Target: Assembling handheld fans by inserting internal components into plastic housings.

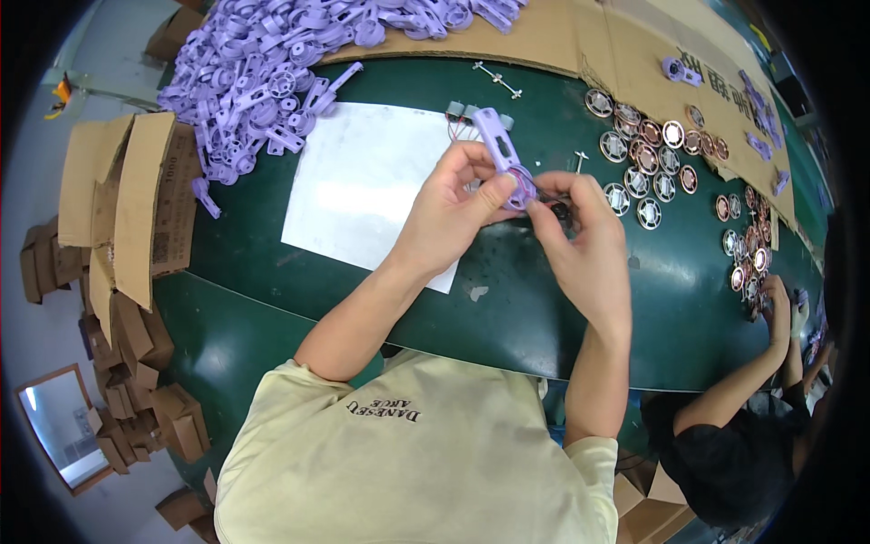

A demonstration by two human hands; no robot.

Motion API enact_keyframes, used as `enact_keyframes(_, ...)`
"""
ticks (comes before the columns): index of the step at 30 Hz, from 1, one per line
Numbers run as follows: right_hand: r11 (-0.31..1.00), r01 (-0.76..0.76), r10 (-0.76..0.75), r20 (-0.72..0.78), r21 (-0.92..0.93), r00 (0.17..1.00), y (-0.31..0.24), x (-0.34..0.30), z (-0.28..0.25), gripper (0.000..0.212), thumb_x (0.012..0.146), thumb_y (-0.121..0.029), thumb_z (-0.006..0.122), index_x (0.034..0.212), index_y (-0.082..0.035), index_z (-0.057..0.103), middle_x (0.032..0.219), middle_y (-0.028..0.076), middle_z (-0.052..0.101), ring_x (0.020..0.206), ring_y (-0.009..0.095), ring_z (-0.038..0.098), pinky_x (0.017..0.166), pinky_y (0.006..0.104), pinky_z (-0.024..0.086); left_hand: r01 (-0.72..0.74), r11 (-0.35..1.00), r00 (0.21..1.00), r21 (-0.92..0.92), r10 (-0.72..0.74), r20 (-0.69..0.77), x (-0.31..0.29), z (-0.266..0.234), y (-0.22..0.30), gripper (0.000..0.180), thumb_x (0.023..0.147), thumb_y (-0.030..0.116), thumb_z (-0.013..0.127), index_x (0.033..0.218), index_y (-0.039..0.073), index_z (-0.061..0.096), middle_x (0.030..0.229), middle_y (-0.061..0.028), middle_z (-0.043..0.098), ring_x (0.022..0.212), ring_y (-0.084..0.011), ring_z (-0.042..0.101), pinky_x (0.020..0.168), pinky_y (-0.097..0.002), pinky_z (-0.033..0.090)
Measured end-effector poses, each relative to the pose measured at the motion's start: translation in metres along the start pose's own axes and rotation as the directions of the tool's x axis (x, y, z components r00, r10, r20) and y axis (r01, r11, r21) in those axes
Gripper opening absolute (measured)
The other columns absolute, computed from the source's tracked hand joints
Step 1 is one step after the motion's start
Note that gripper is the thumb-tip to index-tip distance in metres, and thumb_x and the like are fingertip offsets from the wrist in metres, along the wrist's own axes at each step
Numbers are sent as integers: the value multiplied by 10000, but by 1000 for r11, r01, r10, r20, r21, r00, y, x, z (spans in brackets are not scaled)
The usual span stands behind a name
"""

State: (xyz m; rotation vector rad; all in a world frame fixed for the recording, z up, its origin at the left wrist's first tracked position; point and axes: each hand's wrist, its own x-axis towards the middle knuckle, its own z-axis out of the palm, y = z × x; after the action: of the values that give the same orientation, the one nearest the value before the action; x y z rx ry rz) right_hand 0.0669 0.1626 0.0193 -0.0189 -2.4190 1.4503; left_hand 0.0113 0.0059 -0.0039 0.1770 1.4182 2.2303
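Observation:
Over the table, my left hand [458, 199] holds a purple plastic housing [497, 136] between thumb and fingers. The housing has a slotted long arm pointing up and away, and a round spoked end nearest my fingers. My right hand [584, 236] is closed, with thumb and forefinger pinching the edge of that round end. Something small and dark [560, 211] shows beside the right fingers, too hidden to name. Under my left hand and forearm lies a white sheet [335, 181]. Just beyond the housing are small grey cylindrical parts [506, 121] with thin red wires.
A large heap of purple housings [263, 82] covers the far left. Several silver and copper spoked discs [647, 159] lie to the right. Cardboard [544, 41] lines the far edge; an open carton [136, 208] stands left. At right, another person's arm [739, 385] reaches toward more discs.

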Motion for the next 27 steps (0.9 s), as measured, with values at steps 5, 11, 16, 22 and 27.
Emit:
enact_keyframes(5, 974, -211, 201, 123, 78, 972, -8, -2, -10, 256, 820, -43, 703, 1061, -13, 621, 971, 106, 637, 752, 194, 652, 634, 292, 503, -48, 999, 997, -11, 48, -58, 3, -5, 7, 249, 959, 103, 588, 1154, 18, 460, 1073, -95, 566, 993, -165, 618, 870, -333, 574)
enact_keyframes(11, 992, 48, -42, 50, -117, 998, -6, 1, -14, 217, 810, -42, 721, 1014, -1, 662, 880, 103, 652, 714, 179, 649, 627, 278, 505, -158, 984, 985, 84, 164, -63, 5, -8, 4, 359, 952, 128, 607, 1240, 15, 426, 1149, -130, 563, 1053, -224, 624, 904, -389, 558)
enact_keyframes(16, 958, -216, 210, 54, 190, 976, -3, 1, -13, 195, 812, -21, 720, 1005, -9, 694, 838, 56, 636, 699, 83, 613, 639, 228, 492, -87, 988, 996, 129, 87, 3, 0, 0, 11, 488, 864, 14, 697, 1261, -23, 416, 1158, -148, 547, 1038, -191, 626, 878, -279, 528)
enact_keyframes(22, 821, -358, 313, 173, 445, 934, -6, 2, -8, 212, 900, 47, 607, 1112, 45, 607, 924, 29, 635, 801, 43, 587, 705, 176, 476, -51, 998, 999, 36, 50, 11, -1, 0, 5, 500, 839, -3, 720, 1240, -46, 424, 1145, -173, 590, 1026, -204, 643, 863, -284, 540)
enact_keyframes(27, 848, -336, 334, 79, 410, 939, -6, -2, -6, 192, 862, 0, 676, 1043, 45, 633, 878, 40, 655, 743, 44, 612, 634, 193, 495, -35, 998, 999, 53, 37, -26, 0, -2, 0, 446, 856, 4, 703, 1223, -59, 457, 1113, -157, 614, 986, -187, 656, 849, -273, 540)
